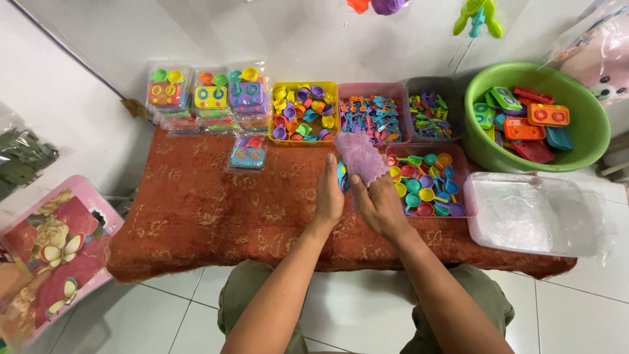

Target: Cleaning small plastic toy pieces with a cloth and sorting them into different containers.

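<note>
I see my left hand (pixel 329 190) standing edge-on upon the red cloth (pixel 196 210), fingers straight, cupped against a small blue toy (pixel 341 177). Just right, touching it, my right hand (pixel 377 200) pinches a purple plate (pixel 360 157) above it, beside the pink tray (pixel 466 196).

I see a big green bowl (pixel 576 147) full of flat toy stoves. A yellow box (pixel 303 112) holds little cups. Two pink boxes (pixel 374 117) hold tiny toys, and a gray box (pixel 432 116) sits between them and the bowl. Packed toy sets (pixel 209 98) lie by the wall. A stack of clear bags (pixel 534 213) rests on the red cloth (pixel 196 216).
</note>
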